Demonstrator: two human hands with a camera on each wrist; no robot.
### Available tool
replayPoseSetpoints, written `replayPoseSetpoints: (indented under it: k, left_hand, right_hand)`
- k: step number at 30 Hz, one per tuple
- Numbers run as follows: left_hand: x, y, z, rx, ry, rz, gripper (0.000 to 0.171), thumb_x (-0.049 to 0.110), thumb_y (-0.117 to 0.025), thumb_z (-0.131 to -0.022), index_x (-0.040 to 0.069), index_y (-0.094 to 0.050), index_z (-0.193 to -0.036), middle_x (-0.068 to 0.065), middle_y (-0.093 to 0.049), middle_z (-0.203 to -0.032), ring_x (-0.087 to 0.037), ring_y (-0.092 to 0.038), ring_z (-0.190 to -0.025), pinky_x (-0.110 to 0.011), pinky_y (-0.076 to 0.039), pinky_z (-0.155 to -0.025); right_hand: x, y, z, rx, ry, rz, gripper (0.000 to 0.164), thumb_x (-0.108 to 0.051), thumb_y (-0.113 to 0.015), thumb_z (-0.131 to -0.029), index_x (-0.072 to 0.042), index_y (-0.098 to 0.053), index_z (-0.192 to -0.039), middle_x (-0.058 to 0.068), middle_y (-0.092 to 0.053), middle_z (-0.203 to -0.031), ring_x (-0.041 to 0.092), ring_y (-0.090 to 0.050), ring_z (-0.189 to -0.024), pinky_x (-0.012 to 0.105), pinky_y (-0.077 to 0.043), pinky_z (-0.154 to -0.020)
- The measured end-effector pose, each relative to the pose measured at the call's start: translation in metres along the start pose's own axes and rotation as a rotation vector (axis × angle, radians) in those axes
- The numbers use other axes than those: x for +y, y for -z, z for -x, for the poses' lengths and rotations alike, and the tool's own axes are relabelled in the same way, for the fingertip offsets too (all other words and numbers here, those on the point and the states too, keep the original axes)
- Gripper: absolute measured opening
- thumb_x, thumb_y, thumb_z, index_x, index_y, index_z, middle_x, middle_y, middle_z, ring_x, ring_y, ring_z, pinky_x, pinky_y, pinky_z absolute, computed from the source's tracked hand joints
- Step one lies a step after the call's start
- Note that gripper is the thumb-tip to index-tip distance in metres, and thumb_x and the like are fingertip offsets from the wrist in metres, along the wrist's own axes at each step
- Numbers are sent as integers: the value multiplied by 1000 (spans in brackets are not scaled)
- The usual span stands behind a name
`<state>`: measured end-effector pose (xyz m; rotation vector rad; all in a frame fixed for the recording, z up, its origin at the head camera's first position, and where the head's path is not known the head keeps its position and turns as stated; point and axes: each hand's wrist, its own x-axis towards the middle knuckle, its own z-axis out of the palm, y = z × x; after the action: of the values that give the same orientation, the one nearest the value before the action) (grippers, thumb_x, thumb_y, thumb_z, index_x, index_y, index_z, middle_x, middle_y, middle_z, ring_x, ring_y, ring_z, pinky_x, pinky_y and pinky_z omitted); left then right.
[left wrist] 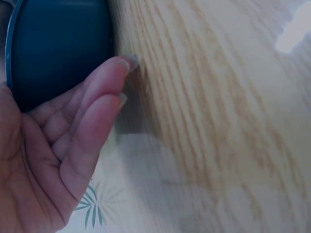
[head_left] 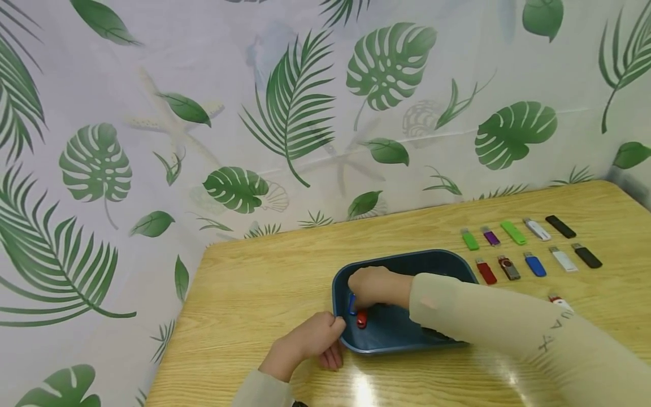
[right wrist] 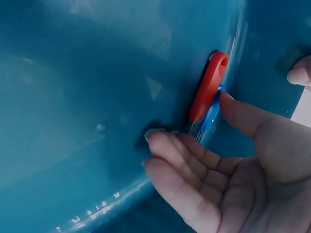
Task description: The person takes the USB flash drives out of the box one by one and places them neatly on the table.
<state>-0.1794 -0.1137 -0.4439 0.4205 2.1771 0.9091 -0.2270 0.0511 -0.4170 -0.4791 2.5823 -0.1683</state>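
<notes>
A dark blue plastic bin (head_left: 396,333) stands on the wooden table. My left hand (head_left: 316,336) grips its near left corner, thumb at the rim; in the left wrist view its fingers (left wrist: 92,121) curve beside the outer wall. My right hand (head_left: 378,285) reaches inside at the left end. There, a red USB flash drive (right wrist: 210,87) and a blue USB flash drive (right wrist: 212,114) lie side by side by the wall. In the right wrist view, the right thumb touches the blue drive. The other fingers bend near the metal plugs, apart from the thumb.
To the right, several USB flash drives lie in two rows, among them a red one (head_left: 486,272), a blue one (head_left: 535,264) and a black one (head_left: 587,255). A red-and-white drive (head_left: 560,302) lies nearer, partly behind the right sleeve. A leaf-print cloth (head_left: 315,198) hangs behind the table.
</notes>
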Motion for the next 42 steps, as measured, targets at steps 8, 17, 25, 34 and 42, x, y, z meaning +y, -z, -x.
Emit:
replayPoseSetpoints:
  k: [8, 17, 25, 34, 42]
  left_hand:
    - [1, 1, 0, 2, -4, 3, 52, 23, -30, -91, -1, -66, -64, -10, -64, -52, -19, -62, -44, -35, -53, -45]
    - [1, -2, -3, 2, -15, 8, 52, 24, -29, -91, -1, -66, -62, -9, -64, -53, -18, -62, -44, -35, -53, -44]
    - [2, -1, -1, 9, -20, 11, 51, 22, -30, -90, -2, -65, -63, -10, -64, -52, -18, -62, -43, -35, -53, -44]
    - [2, -2, -3, 7, -35, -14, 50, 22, -30, -89, -1, -65, -62, -8, -64, -52, -18, -62, -44, -34, -52, -43]
    - [-1, -4, -4, 11, -28, 8, 51, 22, -30, -90, -3, -65, -61, -9, -64, -52, -17, -61, -42, -35, -53, -43]
  right_hand:
    - [4, 4, 1, -66, -65, -39, 15, -6, -72, -76, -9, -58, -81, 5, -57, -73, 20, -65, -54, 27, -51, -45]
    - [11, 2, 5, -15, -29, -35, 18, -2, -72, -74, -9, -57, -82, 3, -56, -75, 17, -58, -56, 28, -50, -47]
    - [15, -2, 6, 17, 36, -37, 17, -5, -75, -72, -10, -59, -78, 1, -54, -69, 15, -48, -60, 26, -40, -51]
    - [26, 0, 8, 15, 32, 9, 19, -11, -77, -71, -12, -59, -75, -1, -53, -67, 14, -48, -58, 25, -39, -51]
    - [31, 10, 22, 58, 54, 47, 18, -12, -75, -72, -12, -58, -75, -2, -52, -66, 13, -46, -58, 26, -40, -52]
